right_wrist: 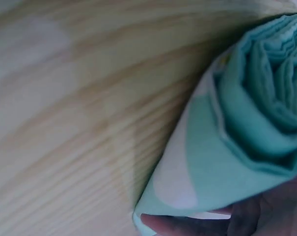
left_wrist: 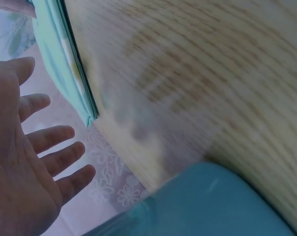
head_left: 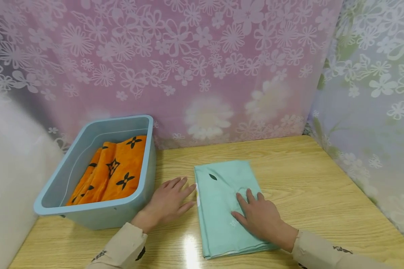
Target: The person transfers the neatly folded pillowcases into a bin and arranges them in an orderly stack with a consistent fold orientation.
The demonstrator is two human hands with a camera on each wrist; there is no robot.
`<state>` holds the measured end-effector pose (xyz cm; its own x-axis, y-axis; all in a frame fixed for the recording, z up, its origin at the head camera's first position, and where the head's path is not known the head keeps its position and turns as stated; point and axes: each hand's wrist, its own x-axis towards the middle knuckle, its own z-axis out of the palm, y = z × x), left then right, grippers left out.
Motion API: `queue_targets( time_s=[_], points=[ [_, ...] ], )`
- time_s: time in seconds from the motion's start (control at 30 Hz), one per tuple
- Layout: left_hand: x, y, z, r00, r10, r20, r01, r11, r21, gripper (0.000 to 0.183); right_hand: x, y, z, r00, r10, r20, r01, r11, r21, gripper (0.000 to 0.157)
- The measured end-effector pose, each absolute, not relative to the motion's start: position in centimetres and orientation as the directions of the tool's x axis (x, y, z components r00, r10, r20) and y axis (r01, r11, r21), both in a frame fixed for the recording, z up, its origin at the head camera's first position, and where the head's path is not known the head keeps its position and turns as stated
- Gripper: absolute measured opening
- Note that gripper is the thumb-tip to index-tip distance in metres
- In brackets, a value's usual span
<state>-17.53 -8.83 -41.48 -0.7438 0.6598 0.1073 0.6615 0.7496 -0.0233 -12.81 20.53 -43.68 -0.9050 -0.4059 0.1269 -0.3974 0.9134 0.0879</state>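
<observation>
A mint-green cloth (head_left: 217,209), folded into a thick rectangle with a small dark leaf print, lies on the wooden table. On its right half rests my right hand (head_left: 260,218), palm down with the fingers spread. In the right wrist view the cloth's layered folds (right_wrist: 281,88) show at one end, and fingers (right_wrist: 182,225) lie along its side. My left hand (head_left: 168,200) hovers between the cloth and a blue-grey plastic bin, fingers extended, their tips close to the cloth's left edge. The left wrist view shows that palm (left_wrist: 15,152) holding nothing.
The deep blue-grey bin (head_left: 148,175) stands on the left of the table (head_left: 306,186). Inside it is a folded orange cloth (head_left: 121,168) with black flower shapes. Floral curtains (head_left: 195,74) hang along the table's back and right edges.
</observation>
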Motion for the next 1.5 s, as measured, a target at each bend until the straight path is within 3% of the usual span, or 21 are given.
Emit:
queue_targets(
  time_s=[0.23, 0.37, 0.6, 0.77, 0.9, 1.03, 1.2, 1.5],
  points=[
    [-17.4, -9.2, -41.9, -0.752, 0.646, 0.132, 0.651, 0.759, -0.003, 0.051, -12.6, 19.1, -43.4, -0.908, -0.405, 0.103, -0.395, 0.912, 0.107, 0.059],
    [-17.1, -9.0, -42.0, -0.779, 0.608, 0.152, 0.622, 0.780, 0.065, 0.051, -13.1, 19.7, -42.2, -0.928, -0.373, -0.012, -0.373, 0.928, 0.008, 0.062],
    [-15.8, -8.5, -41.3, -0.864, 0.495, 0.092, 0.482, 0.761, 0.434, 0.050, -15.4, 23.1, -38.4, -0.946, -0.281, -0.160, -0.232, 0.935, -0.268, 0.072],
    [-15.2, -8.7, -41.0, -0.909, 0.408, -0.082, 0.224, 0.645, 0.731, 0.051, -17.8, 25.1, -37.3, -0.933, -0.296, -0.204, -0.180, 0.875, -0.449, 0.074],
    [-14.6, -8.8, -41.2, -0.904, 0.379, -0.195, 0.025, 0.503, 0.864, 0.049, -20.0, 26.6, -37.8, -0.917, -0.321, -0.239, -0.113, 0.781, -0.615, 0.075],
    [-14.0, -8.4, -41.4, -0.890, 0.360, -0.281, -0.154, 0.345, 0.926, 0.051, -21.6, 27.7, -38.6, -0.902, -0.313, -0.296, 0.011, 0.670, -0.742, 0.075],
    [-13.4, -8.0, -41.5, -0.867, 0.333, -0.371, -0.315, 0.211, 0.925, 0.053, -22.7, 28.5, -39.5, -0.894, -0.268, -0.359, 0.130, 0.612, -0.780, 0.078],
    [-12.8, -7.5, -41.9, -0.842, 0.322, -0.433, -0.421, 0.110, 0.900, 0.049, -23.7, 28.2, -40.2, -0.887, -0.266, -0.376, 0.186, 0.539, -0.821, 0.076]
  ],
)
